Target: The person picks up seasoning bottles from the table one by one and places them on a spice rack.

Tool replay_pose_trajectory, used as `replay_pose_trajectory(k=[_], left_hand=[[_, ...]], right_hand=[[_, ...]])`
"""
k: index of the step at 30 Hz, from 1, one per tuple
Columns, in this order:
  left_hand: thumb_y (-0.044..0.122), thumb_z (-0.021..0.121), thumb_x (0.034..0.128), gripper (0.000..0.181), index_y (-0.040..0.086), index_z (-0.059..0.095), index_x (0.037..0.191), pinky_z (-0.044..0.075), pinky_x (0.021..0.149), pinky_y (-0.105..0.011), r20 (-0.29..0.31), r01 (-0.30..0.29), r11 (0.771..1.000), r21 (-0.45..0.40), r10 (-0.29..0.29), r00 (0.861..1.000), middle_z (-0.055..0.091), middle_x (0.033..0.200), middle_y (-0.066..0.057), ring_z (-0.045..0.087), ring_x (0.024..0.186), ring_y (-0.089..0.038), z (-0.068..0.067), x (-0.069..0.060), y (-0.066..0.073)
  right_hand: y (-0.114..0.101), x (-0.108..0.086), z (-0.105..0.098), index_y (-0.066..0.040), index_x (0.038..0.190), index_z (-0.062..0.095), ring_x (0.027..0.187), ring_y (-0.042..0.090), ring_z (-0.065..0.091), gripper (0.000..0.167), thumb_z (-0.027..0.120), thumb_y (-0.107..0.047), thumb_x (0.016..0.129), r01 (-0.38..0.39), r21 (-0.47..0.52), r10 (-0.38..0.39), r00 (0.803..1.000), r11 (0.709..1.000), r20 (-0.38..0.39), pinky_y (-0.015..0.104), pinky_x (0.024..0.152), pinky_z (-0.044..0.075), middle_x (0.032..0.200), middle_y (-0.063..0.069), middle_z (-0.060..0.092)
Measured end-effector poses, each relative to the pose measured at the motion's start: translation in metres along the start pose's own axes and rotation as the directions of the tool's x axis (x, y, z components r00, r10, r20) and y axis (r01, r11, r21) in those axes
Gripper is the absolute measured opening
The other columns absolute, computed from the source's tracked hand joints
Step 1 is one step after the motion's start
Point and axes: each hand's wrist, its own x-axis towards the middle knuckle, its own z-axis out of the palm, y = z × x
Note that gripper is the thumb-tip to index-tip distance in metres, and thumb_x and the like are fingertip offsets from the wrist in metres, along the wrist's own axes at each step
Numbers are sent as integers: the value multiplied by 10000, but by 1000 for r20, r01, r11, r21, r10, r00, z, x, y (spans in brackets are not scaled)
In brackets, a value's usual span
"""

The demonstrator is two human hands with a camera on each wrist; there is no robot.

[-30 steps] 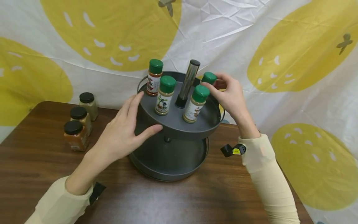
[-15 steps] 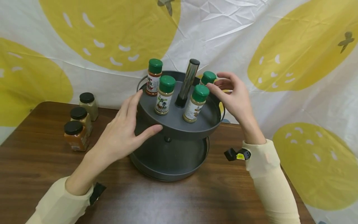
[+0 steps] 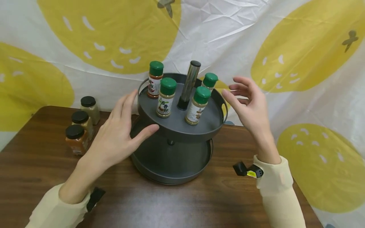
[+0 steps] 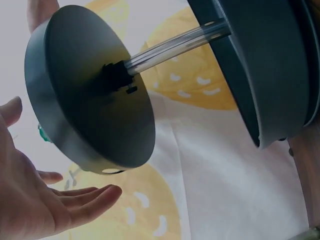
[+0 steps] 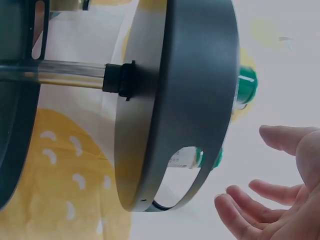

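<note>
Several green-capped spice bottles stand upright on the upper tier [image 3: 179, 125] of a dark grey two-tier rack. A red spice bottle [image 3: 154, 87] is at the back left, a paler one [image 3: 164, 104] in front of it. Another pale bottle [image 3: 195, 112] stands front right, and a spice bottle [image 3: 210, 80] behind it is partly hidden. My left hand [image 3: 112, 134], fingers spread, is beside the tier's left rim; the left wrist view shows a gap between them. My right hand [image 3: 252, 106] hovers holding nothing, off the right rim, its fingers loosely bent.
A metal post [image 3: 189, 85] with a black cap rises from the rack's middle. The lower tier [image 3: 174, 179] sits on the brown wooden table [image 3: 228, 196]. Three black-lidded jars [image 3: 81, 122] are lined up on the left. Behind hangs a white cloth [image 3: 225, 28] with yellow fruit prints.
My right hand has let go of the back-right spice bottle and drawn away to the right. My left hand has shifted slightly left, away from the upper tier.
</note>
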Motion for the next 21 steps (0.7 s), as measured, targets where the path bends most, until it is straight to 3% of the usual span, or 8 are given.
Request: replay_pose_trajectory(k=[6, 14, 21], left_hand=[[599, 627, 934, 948, 235, 97, 1631, 359, 1035, -671, -25, -16, 1000, 5, 16, 1000, 226, 1625, -96, 321, 1448, -359, -9, -5, 3], [583, 655, 925, 975, 230, 86, 1634, 301, 1090, -649, -14, 24, 1000, 5, -24, 1000, 190, 1647, -86, 260, 1481, -342, -21, -13, 3], [573, 666, 921, 980, 230, 88, 1634, 350, 979, -723, -7, 74, 997, 19, -73, 997, 179, 1648, -81, 293, 1456, -371, -28, -19, 1]], right_hand=[[-8, -17, -7, -99, 1344, 606, 1040, 145, 630, 448, 749, -145, 922, 24, 40, -23, 999, 999, -30, 218, 867, 507, 1155, 65, 657], [-21, -39, -14, -74, 1326, 622, 1044, 220, 637, 464, 751, -7, 885, 91, 121, -83, 994, 989, -67, 239, 882, 520, 1161, 86, 671], [-29, -59, -15, -1, 1323, 614, 1040, 247, 640, 486, 760, 39, 861, 153, 176, -142, 987, 972, -73, 234, 862, 534, 1175, 182, 659]])
